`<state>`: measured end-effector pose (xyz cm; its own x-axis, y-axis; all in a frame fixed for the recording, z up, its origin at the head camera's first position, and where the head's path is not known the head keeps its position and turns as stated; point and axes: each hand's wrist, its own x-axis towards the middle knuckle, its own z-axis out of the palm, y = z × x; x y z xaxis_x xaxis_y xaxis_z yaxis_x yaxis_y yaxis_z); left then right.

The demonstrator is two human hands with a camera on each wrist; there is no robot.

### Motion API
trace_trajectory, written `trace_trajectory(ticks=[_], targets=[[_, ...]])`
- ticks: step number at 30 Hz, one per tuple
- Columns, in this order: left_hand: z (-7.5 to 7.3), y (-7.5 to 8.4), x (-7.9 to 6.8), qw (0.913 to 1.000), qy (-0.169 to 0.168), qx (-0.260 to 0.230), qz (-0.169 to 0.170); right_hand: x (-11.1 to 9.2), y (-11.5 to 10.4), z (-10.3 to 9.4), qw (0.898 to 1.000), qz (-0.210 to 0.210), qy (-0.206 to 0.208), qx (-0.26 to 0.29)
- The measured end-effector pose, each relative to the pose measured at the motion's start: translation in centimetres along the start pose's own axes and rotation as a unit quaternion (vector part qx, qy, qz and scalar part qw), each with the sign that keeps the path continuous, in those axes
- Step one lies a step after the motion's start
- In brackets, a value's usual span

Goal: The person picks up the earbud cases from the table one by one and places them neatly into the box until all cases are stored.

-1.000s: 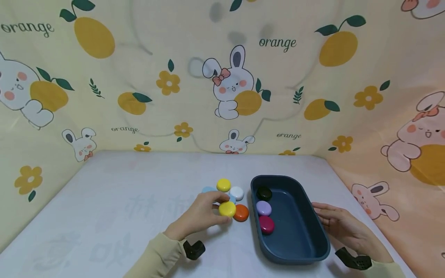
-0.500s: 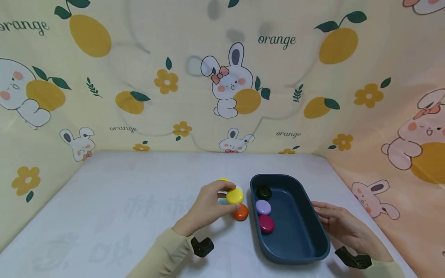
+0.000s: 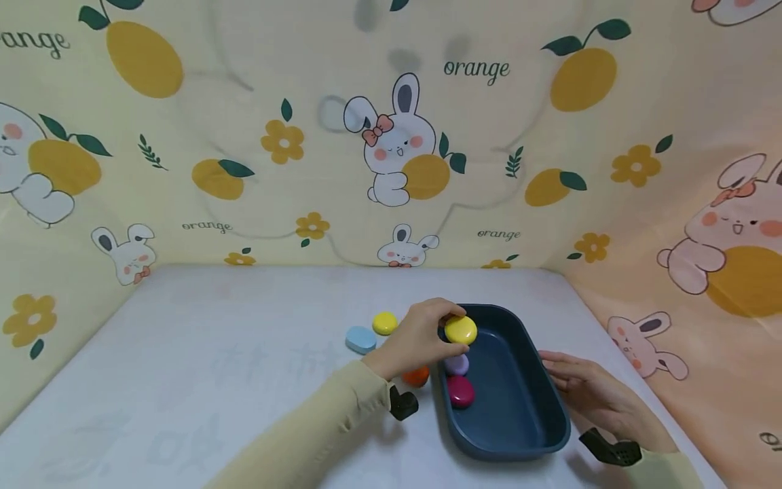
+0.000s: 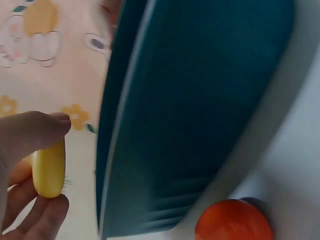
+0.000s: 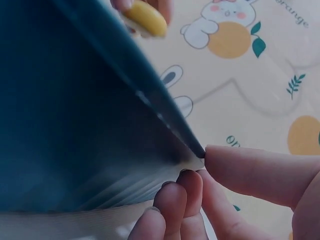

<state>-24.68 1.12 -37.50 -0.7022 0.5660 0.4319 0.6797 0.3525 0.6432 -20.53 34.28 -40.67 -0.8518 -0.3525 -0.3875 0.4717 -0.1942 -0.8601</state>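
Note:
My left hand pinches a glossy yellow disc between thumb and fingertips, over the left side of a dark blue tray. Seen edge-on in the left wrist view, that yellow disc stands beyond the tray rim. Inside the tray, along its left wall, lie a lilac disc and a crimson disc. A black disc there is hidden behind the left hand and its disc. My right hand touches the tray's outer right wall with its fingertips; its thumb meets the rim.
Left of the tray lie another yellow disc, a light blue piece and an orange-red disc, partly covered by the left hand. A white table bears everything. A patterned cloth hangs behind and at the sides.
Holding the yellow disc, my left hand has moved right and up from the loose pieces to above the tray. The right hand keeps its place at the tray's side.

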Motion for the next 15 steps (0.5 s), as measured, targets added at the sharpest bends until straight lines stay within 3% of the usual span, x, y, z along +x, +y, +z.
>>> trace_trajectory(ticks=[6, 15], targets=[[1.4, -0.3, 1.9, 0.9982, -0.057, 0.014, -0.014, 0.0, 0.1, 0.3, 1.000, -0.003, 0.018, -0.003], [2.8, -0.6, 2.8, 0.9966, -0.074, 0.036, -0.005, 0.1, 0.1, 0.3, 0.999, -0.002, 0.042, -0.013]])
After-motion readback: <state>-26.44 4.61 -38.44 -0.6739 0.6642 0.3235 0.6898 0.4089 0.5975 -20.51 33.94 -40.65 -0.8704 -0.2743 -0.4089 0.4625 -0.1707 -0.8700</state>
